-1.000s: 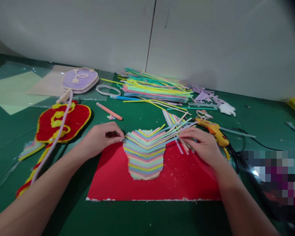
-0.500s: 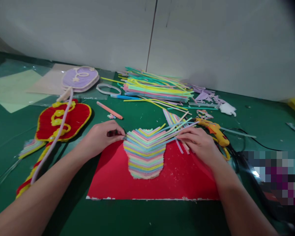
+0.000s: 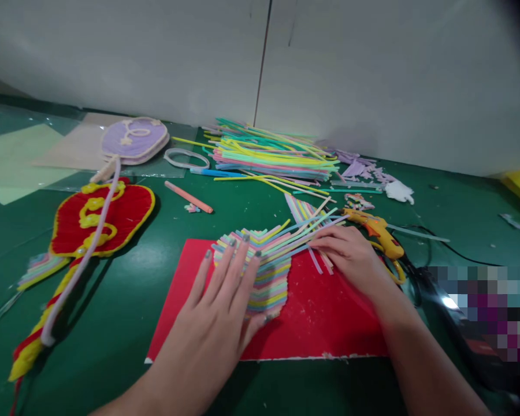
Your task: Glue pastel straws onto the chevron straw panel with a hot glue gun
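A striped pastel panel of chenille stems laid in V-shaped rows (image 3: 271,283) rests on a red sheet (image 3: 312,329). My left hand (image 3: 221,294) lies flat over the panel's left half, fingers spread, and hides much of it. At the panel's right side my right hand (image 3: 351,254) has its fingertips pinched on the end of a blue chenille stem (image 3: 298,251). Several loose stem ends stick out past the panel's upper right edge, near a smaller striped piece (image 3: 298,209). Just beyond my right hand lies a yellow glue gun (image 3: 379,231).
A bundle of coloured chenille stems (image 3: 277,159) lies at the back by the wall. To the left are a red and yellow fan (image 3: 125,216) and a purple fan (image 3: 134,138). An orange pen (image 3: 188,196) and purple scraps (image 3: 364,167) lie on the green table.
My left hand has let go at the panel's left edge and now lies flat on top of it. My right hand stays at the right side, still pinching.
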`<action>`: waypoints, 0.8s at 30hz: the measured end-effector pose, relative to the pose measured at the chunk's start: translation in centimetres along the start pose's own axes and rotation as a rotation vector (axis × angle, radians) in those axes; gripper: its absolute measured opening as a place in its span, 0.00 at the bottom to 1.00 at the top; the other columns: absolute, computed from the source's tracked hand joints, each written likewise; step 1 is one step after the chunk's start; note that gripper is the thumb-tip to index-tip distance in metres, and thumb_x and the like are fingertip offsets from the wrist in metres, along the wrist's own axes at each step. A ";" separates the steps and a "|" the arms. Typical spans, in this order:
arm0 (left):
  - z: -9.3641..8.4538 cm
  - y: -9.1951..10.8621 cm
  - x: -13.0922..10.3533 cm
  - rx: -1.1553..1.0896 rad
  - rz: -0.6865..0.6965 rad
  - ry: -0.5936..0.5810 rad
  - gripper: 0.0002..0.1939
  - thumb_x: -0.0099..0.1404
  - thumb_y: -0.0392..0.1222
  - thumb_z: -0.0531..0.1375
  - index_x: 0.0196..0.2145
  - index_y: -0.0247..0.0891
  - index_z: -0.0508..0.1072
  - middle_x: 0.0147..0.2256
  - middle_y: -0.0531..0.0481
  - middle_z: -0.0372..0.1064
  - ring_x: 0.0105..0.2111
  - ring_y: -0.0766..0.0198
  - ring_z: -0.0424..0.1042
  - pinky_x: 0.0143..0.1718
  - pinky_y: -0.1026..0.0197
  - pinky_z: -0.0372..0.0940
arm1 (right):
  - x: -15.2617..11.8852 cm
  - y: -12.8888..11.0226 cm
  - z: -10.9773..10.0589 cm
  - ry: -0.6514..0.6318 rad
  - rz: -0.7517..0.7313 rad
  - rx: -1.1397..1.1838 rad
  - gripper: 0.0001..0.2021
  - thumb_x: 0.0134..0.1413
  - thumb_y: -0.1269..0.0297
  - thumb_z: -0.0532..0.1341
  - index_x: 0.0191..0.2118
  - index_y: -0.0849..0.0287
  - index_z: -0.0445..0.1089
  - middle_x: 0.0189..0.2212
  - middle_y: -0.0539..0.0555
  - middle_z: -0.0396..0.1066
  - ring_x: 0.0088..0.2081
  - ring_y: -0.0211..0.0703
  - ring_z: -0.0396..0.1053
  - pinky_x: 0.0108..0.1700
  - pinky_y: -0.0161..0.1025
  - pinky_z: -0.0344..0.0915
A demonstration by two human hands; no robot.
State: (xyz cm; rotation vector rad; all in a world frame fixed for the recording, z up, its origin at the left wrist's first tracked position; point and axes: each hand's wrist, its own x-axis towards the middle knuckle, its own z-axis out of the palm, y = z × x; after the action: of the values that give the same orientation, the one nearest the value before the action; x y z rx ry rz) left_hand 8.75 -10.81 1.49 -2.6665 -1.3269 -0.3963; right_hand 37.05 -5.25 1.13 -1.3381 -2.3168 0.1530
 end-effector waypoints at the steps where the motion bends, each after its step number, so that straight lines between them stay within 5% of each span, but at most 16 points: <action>1: 0.2 0.3 -0.3 0.016 0.007 0.006 0.32 0.70 0.55 0.42 0.62 0.30 0.58 0.64 0.34 0.49 0.64 0.44 0.50 0.58 0.40 0.55 | 0.0 0.0 0.0 -0.002 0.001 0.002 0.11 0.62 0.67 0.54 0.38 0.54 0.75 0.39 0.53 0.75 0.43 0.45 0.70 0.42 0.43 0.60; 6: 0.9 0.6 -0.9 0.050 -0.024 -0.038 0.38 0.67 0.64 0.40 0.61 0.32 0.62 0.62 0.32 0.55 0.61 0.42 0.56 0.55 0.39 0.59 | -0.1 0.1 0.0 -0.005 0.004 0.012 0.12 0.62 0.68 0.54 0.40 0.52 0.75 0.41 0.53 0.74 0.44 0.46 0.70 0.43 0.45 0.61; 24: 1.3 0.2 -0.7 0.035 -0.021 -0.092 0.36 0.68 0.62 0.39 0.62 0.35 0.61 0.64 0.37 0.51 0.62 0.44 0.54 0.57 0.37 0.55 | 0.0 0.2 0.1 -0.013 0.028 0.066 0.11 0.62 0.68 0.54 0.40 0.53 0.74 0.41 0.54 0.73 0.44 0.45 0.70 0.46 0.45 0.64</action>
State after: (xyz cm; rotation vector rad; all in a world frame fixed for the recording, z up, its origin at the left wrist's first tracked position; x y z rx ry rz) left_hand 8.75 -11.19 -0.02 -2.6742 -1.3742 -0.2531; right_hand 37.21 -5.09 1.00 -1.3408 -2.2841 0.2452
